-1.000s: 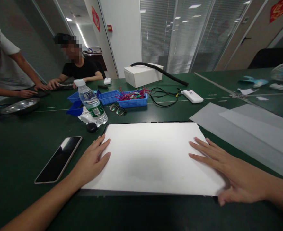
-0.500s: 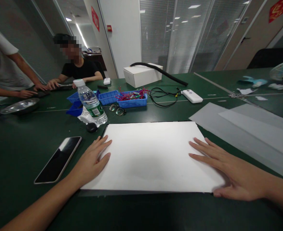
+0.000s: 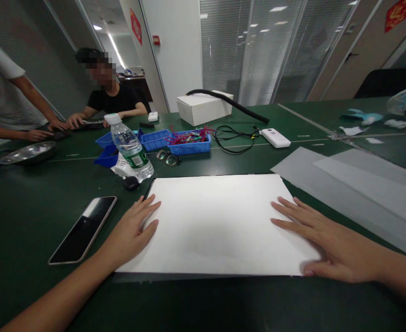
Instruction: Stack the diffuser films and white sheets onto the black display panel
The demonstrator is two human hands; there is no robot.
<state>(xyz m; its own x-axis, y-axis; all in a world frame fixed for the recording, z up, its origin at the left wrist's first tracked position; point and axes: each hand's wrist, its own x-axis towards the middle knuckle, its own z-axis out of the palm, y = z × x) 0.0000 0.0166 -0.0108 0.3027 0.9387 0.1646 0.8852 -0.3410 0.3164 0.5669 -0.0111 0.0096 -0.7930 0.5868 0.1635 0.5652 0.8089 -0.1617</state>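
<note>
A large white sheet of paper (image 3: 213, 221) lies flat on the dark green table in front of me. A thin dark edge shows beneath its far side, and a strip of translucent sheet peeks out along its near edge. My left hand (image 3: 133, 230) rests on the paper's left edge, fingers stretched out and thumb apart. On the right edge lies my right hand (image 3: 320, 240), its fingers spread and its thumb at the near right corner. Neither hand grips anything.
Left of the paper is a smartphone (image 3: 83, 230). A water bottle (image 3: 130, 147), a black mouse-like object (image 3: 131, 183), glasses (image 3: 168, 157) and a blue bin of wires (image 3: 191, 145) stand beyond. Translucent sheets (image 3: 355, 180) lie at right. Two people sit or stand at far left.
My right thumb has shifted slightly up and left at the paper's near right corner. My left hand and the paper have hardly moved.
</note>
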